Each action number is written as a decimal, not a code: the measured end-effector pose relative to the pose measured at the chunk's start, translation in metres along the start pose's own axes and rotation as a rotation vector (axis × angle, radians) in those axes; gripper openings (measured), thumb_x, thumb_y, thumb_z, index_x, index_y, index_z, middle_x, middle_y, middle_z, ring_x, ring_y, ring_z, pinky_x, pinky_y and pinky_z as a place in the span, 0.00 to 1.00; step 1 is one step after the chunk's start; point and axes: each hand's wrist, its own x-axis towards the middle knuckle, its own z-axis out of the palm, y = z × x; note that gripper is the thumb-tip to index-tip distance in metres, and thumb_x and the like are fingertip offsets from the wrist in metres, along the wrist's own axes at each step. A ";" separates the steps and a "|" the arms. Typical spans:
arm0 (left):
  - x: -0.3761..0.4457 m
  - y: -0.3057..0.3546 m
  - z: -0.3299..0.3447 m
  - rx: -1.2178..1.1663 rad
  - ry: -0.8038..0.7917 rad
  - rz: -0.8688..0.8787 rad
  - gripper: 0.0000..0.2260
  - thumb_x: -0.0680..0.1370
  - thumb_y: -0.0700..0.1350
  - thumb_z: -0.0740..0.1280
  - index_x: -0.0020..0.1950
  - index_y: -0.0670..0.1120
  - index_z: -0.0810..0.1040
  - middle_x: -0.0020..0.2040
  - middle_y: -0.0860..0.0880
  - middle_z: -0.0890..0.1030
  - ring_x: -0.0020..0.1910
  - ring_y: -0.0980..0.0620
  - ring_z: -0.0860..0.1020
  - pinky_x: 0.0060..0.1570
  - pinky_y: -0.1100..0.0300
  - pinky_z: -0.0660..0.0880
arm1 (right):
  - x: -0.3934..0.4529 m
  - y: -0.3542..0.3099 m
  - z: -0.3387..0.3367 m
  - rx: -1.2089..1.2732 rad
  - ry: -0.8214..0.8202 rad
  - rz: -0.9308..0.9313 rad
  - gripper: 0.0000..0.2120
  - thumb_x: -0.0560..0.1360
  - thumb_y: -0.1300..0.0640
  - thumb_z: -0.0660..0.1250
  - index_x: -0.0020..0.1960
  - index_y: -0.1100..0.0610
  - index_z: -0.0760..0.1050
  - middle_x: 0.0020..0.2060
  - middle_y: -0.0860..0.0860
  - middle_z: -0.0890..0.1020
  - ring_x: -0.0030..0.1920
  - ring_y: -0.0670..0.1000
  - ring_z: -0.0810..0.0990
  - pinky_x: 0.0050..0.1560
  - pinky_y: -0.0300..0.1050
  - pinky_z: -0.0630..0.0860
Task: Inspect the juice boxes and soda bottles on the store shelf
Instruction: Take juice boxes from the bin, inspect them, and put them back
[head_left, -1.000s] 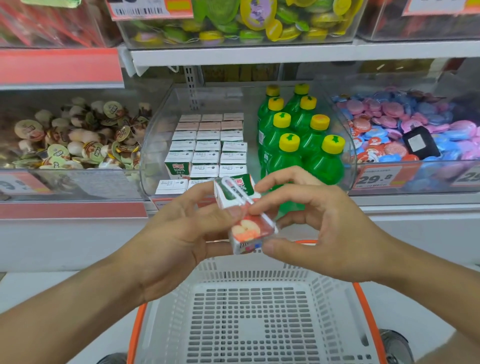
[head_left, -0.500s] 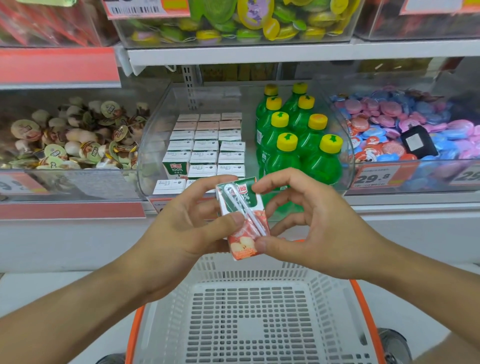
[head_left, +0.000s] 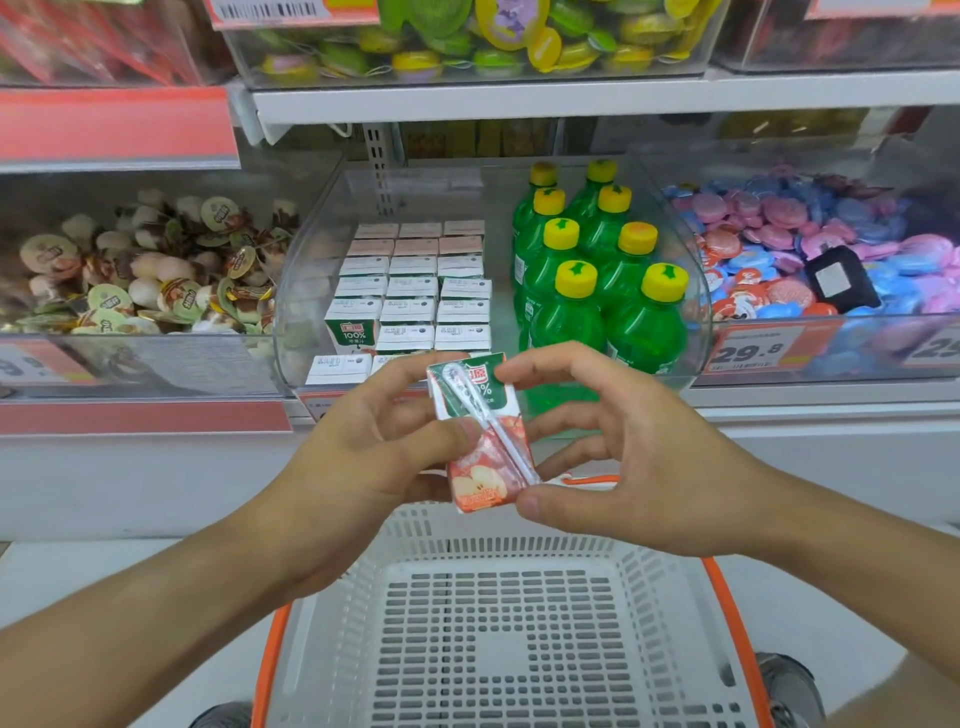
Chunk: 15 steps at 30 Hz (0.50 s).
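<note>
Fingers of your left hand cover the left side of the juice box, which your right hand pinches by top and bottom corners. You hold it upright over the shopping basket rim, before the shelf bin front edge. Green-topped, apple-printed, it carries a wrapped straw diagonally.

Store shelf: clear bin with juice boxes, green soda bottles.
</note>
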 end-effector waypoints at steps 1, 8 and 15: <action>0.000 0.000 0.000 0.005 0.002 -0.004 0.22 0.71 0.42 0.70 0.65 0.48 0.76 0.53 0.42 0.85 0.47 0.40 0.84 0.48 0.46 0.82 | 0.000 0.000 0.000 0.010 -0.011 0.009 0.32 0.68 0.64 0.80 0.65 0.42 0.72 0.63 0.39 0.75 0.54 0.49 0.84 0.52 0.50 0.83; 0.001 0.002 0.000 0.024 -0.001 -0.010 0.21 0.73 0.41 0.72 0.65 0.51 0.76 0.54 0.42 0.85 0.49 0.40 0.84 0.50 0.46 0.81 | 0.004 0.000 0.004 0.086 0.049 0.007 0.32 0.65 0.68 0.80 0.62 0.45 0.76 0.61 0.42 0.78 0.48 0.53 0.86 0.49 0.51 0.84; -0.002 0.005 0.002 0.175 -0.014 0.124 0.27 0.74 0.43 0.70 0.71 0.59 0.70 0.57 0.49 0.84 0.52 0.46 0.85 0.54 0.47 0.81 | 0.006 -0.001 0.007 0.114 0.089 -0.003 0.46 0.61 0.71 0.82 0.68 0.38 0.70 0.55 0.42 0.80 0.45 0.53 0.86 0.46 0.52 0.85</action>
